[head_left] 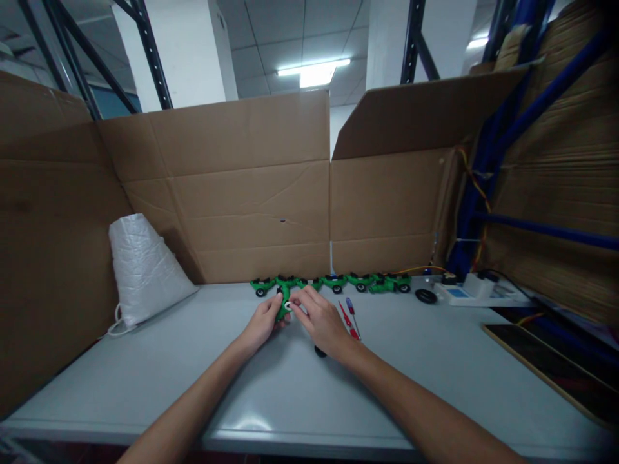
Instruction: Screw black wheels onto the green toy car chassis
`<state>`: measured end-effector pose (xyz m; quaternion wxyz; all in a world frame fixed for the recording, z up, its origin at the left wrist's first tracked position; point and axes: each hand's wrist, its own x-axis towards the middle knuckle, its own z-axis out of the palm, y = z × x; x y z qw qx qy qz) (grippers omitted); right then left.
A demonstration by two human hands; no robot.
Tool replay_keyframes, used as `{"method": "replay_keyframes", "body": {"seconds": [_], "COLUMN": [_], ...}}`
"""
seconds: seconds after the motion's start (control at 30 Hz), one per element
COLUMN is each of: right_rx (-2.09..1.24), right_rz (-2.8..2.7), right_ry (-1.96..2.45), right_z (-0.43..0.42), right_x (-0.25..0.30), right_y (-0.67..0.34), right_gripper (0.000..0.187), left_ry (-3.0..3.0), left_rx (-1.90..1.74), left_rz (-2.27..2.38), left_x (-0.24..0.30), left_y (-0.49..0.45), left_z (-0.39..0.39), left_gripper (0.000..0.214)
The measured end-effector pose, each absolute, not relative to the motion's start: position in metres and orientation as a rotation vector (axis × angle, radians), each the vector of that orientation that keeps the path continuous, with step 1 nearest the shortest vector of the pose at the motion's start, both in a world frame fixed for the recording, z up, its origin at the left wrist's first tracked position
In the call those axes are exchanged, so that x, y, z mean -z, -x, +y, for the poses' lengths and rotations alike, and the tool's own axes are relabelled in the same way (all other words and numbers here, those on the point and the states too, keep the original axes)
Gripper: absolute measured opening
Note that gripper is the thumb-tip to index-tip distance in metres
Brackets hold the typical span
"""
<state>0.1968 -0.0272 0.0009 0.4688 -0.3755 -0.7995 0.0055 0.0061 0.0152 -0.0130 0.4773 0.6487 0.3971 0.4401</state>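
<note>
Above the middle of the table, my left hand (264,320) grips a green toy vehicle (282,310). The fingers of my right hand (316,317) are pinched at a small white round piece (288,306) on that toy's near end. Part of the toy is hidden behind my fingers. Beneath my right hand a black round part (320,351) lies partly covered. To the right of this hand are a red screwdriver (345,314) and a screwdriver with a blue handle (350,306). Several more green toy vehicles (360,281) with black wheels stand in a row behind my hands.
Cardboard walls (251,193) enclose the table (193,367). A white wrapped bundle (145,274) leans at the left. At the back right are a loose black tyre (425,296), a power strip (471,293) with cables and a blue metal post (478,174). A dark framed panel (546,367) lies at the right edge.
</note>
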Motion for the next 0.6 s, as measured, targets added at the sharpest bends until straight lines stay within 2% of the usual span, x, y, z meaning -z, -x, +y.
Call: {"method": "replay_keyframes", "body": {"seconds": [0.33,0.6], "right_rx": [-0.022,-0.286], "right_rz": [-1.882,-1.758], "right_ry": [0.945,0.952], "right_z": [-0.0279,-0.0228], "right_x": [-0.0053,-0.0002], "right_y": [-0.1979,-0.1943], "right_gripper": [0.009,0.006], "left_ry": [-1.472,-1.494], "left_rx": [-1.063,-1.054], "left_rz": [0.970,0.968], "left_x": [0.0139,0.0083], "left_y": [-0.0087,-0.0092], "left_z": [0.0139,0.0089], "left_gripper": [0.062,0.061]}}
